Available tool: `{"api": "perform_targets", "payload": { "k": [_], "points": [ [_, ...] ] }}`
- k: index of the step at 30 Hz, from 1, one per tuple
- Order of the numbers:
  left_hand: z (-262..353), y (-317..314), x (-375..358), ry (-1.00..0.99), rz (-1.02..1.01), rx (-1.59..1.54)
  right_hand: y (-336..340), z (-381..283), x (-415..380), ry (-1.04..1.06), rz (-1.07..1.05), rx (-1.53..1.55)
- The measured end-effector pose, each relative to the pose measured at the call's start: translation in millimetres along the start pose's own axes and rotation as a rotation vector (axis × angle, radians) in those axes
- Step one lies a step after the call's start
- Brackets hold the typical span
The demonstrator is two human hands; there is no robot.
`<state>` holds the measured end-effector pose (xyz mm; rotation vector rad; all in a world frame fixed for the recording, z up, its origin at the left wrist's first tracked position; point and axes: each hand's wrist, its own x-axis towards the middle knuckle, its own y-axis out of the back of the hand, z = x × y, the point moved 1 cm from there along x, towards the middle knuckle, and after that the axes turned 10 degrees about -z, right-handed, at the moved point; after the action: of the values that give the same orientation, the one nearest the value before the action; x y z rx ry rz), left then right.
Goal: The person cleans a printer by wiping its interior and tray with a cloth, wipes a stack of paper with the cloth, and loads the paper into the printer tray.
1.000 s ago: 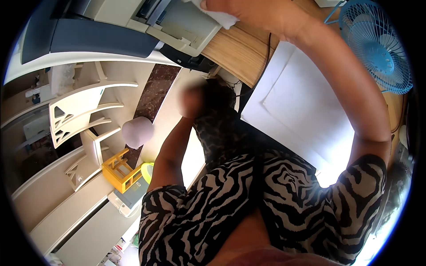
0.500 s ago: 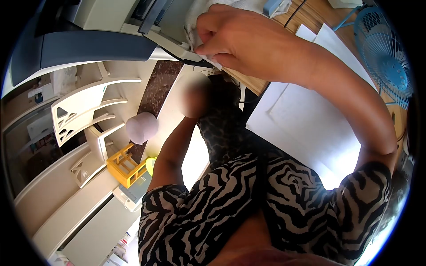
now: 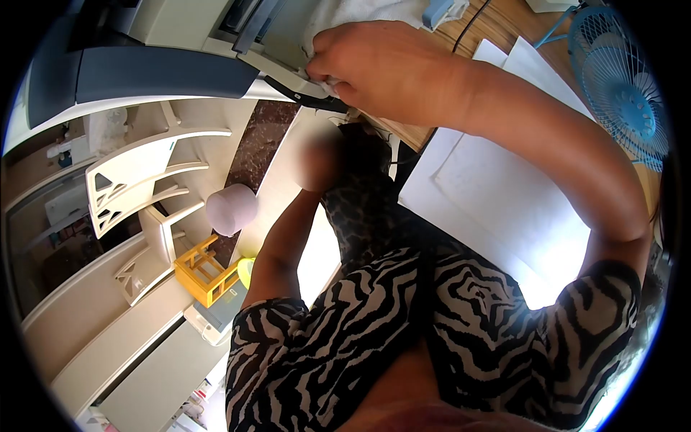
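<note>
My right hand [image 3: 374,72] reaches across the top of the view with its fingers closed on a white cloth [image 3: 367,11]. A bit of the cloth shows below the fingertips, against the pale edge of a large beige and dark-blue machine [image 3: 165,74] that looks like a printer. A black strip runs along the machine's lower edge beside the hand. My left hand [image 3: 318,162] hangs low by my leg; a blur covers it, so its fingers cannot be made out.
White paper sheets [image 3: 497,194] lie on the wooden table [image 3: 468,25] under my right forearm. A blue fan [image 3: 626,108] stands at the right, and a light-blue object [image 3: 436,13] rests by the cloth. On the floor side are a lilac stool [image 3: 232,209] and a yellow frame [image 3: 205,273].
My right hand has shifted slightly left along the machine's edge, still holding the cloth. The left arm stays nearly in place.
</note>
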<state>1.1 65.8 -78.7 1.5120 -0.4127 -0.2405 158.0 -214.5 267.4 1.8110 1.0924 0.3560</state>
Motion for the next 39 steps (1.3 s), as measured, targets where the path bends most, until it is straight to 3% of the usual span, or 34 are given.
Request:
{"api": "perform_targets", "payload": {
  "k": [2, 4, 5, 10, 14, 17, 20, 26, 31, 39],
  "points": [
    [-1, -1, -1, 0.064, -0.055, -0.02, 5, 0, -3, -0.017, -0.016, 0.056],
    [2, -2, 0, 0.181, -0.132, -0.078, -7, 6, -5, 0.078, 0.177, 0.185],
    [4, -1, 1, 0.167, -0.15, -0.074, -13, 8, -6, 0.123, 0.273, 0.249],
    [-2, -4, -2, 0.111, -0.254, -0.105, -20, 5, -3, 0.09, 0.292, 0.185],
    [7, 12, 10, 0.137, -0.157, -0.056, -7, 2, 1, 0.027, 0.177, 0.045],
    [5, 9, 8, 0.135, -0.186, -0.023, -9, 9, 1, 0.118, 0.319, 0.095],
    [5, -2, -1, 0.139, -0.205, -0.013, -16, 6, 1, 0.073, 0.386, 0.191],
    [-7, -26, -10, 0.101, -0.095, -0.027, -9, 15, 1, 0.176, 0.291, 0.106],
    [0, -4, -10, 0.001, -0.019, 0.058, 19, 18, 1, 0.05, 0.313, 0.454],
    [2, 7, 1, 0.066, -0.074, 0.018, 3, 15, 36, 0.121, 0.483, 0.628]
  ]
}}
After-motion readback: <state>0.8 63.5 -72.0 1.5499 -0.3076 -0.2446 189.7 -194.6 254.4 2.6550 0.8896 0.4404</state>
